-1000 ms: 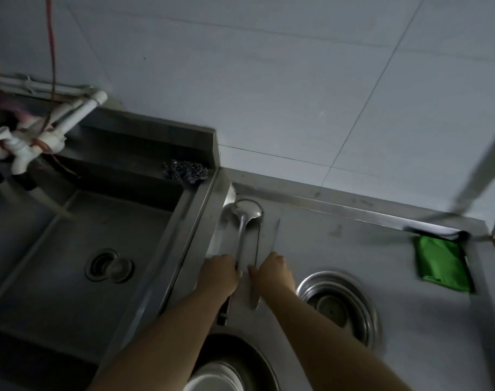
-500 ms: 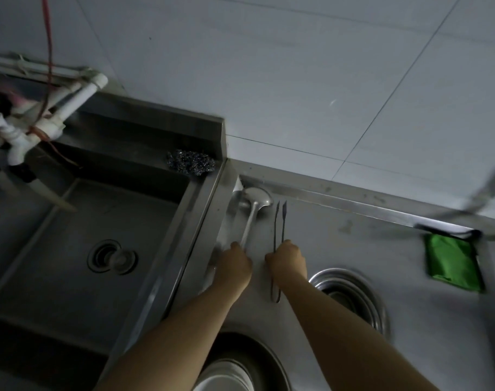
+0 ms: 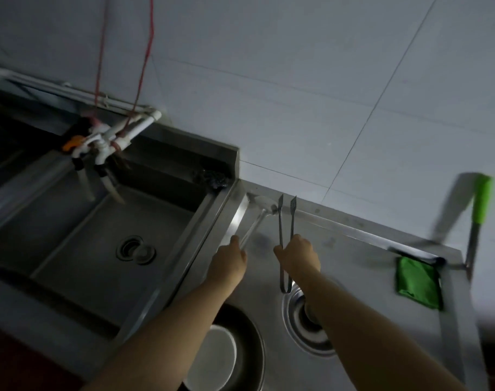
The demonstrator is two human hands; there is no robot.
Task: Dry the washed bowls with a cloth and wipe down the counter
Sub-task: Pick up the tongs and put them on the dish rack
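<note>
My left hand (image 3: 230,259) grips the handle of a metal ladle (image 3: 259,214) whose bowl lies by the back rim of the steel counter (image 3: 353,277). My right hand (image 3: 298,256) holds a pair of metal tongs (image 3: 285,235) that point at the wall. A folded green cloth (image 3: 417,282) lies on the counter at the far right, well away from both hands. At the bottom edge a white bowl (image 3: 215,356) sits inside a dark metal bowl (image 3: 252,348), partly hidden by my left forearm.
A deep steel sink (image 3: 99,235) with a drain lies to the left, white taps (image 3: 99,145) over it and a steel scourer (image 3: 213,176) on its back ledge. A round drain well (image 3: 308,323) is set in the counter. A green-handled tool (image 3: 479,210) leans at the right.
Both hands have slid the ladle and the tongs farther toward the wall. The tongs have parted from the ladle. The camera has tilted up and left.
</note>
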